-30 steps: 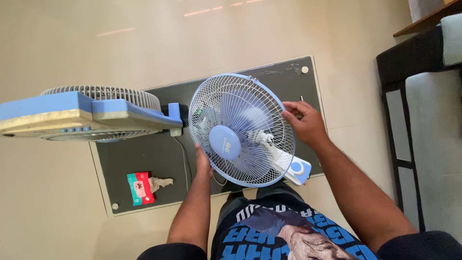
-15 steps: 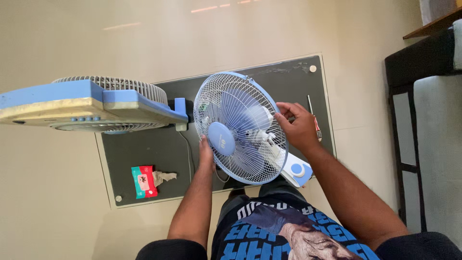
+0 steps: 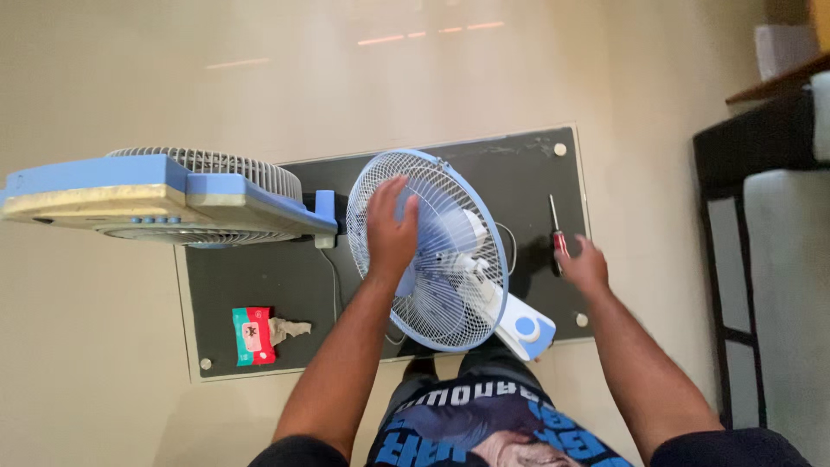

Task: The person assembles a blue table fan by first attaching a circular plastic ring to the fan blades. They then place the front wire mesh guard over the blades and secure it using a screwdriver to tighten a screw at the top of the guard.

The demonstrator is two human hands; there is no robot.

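Fingers [image 3: 386,201] spread on fan grille [image 3: 432,285]; right hand [image 3: 585,265] touches screwdriver [image 3: 558,233]

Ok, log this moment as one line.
left hand flat on fan grille | right hand at screwdriver | glass table

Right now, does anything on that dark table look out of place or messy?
Yes. The small fan lies tipped on its side under the left hand, and a crumpled wipe spills from the red-and-green packet near the table's corner.

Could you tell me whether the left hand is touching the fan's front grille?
Touching: the head view shows the left hand spread flat on the fan grille, fingers pressed against its wires.
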